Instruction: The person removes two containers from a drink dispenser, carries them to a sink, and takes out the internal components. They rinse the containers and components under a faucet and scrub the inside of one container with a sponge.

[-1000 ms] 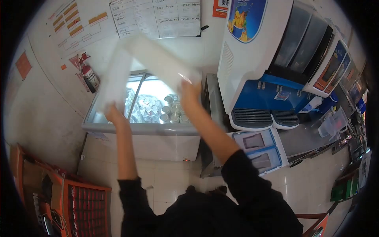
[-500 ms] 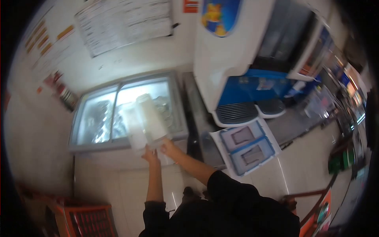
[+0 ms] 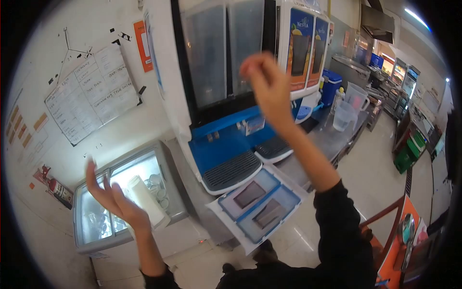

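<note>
My left hand (image 3: 115, 198) is raised with its fingers spread and nothing in it. It appears in front of a lit chest freezer (image 3: 169, 185) with a sliding glass top. Partly behind that hand, a long white container (image 3: 150, 204) rests on the freezer. My right hand (image 3: 269, 89) is lifted before the dark clear tanks of a drink dispenser (image 3: 166, 91). Its fingers look bent but are smeared by motion, and nothing shows in them. Below it, a white, blue-framed panel with two dark rectangles (image 3: 262, 208) lies at the counter's front edge.
Clear plastic jugs (image 3: 342, 115) and a blue cooler box (image 3: 331, 87) stand along the steel counter (image 3: 320, 149). A fire extinguisher (image 3: 58, 189) is by the left wall. An orange-topped table (image 3: 397, 236) is at lower right. A green bin (image 3: 409, 155) stands farther back.
Both hands have let go of the white containers at the freezer and come up apart, the right one over to the dispenser. My view has swung to the right.
</note>
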A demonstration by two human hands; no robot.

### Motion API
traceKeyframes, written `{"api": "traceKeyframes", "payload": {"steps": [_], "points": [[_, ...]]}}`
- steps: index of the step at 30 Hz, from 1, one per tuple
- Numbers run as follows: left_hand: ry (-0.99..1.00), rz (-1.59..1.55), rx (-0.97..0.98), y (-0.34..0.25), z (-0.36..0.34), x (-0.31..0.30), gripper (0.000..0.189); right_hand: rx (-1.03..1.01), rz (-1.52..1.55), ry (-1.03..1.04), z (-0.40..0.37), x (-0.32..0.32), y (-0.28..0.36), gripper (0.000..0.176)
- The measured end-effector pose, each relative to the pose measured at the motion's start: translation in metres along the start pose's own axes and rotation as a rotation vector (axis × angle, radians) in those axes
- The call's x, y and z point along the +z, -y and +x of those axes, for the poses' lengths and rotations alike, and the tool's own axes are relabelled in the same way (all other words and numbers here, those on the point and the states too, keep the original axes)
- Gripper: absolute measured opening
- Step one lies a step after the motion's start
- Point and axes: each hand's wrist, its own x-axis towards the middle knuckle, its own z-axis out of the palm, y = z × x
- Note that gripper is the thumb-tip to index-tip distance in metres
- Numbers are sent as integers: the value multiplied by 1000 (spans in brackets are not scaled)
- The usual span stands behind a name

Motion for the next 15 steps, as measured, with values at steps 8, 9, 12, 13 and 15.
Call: {"api": "traceKeyframes", "payload": {"steps": [8, 9, 12, 13, 15], "points": [[186, 357, 737, -82, 141, 250, 30, -498, -546, 9, 188, -18, -66, 25], [154, 445, 739, -84, 149, 270, 30, -499, -520, 10, 198, -12, -73, 25], [241, 862, 577, -68, 168, 297, 36, -467, -632, 175, 210, 4, -89, 39], [241, 883, 571, -61, 173, 299, 36, -434, -660, 147, 208, 8, -92, 42], [152, 890, 692, -51, 179, 301, 46, -395, -671, 125, 207, 10, -96, 47]]}}
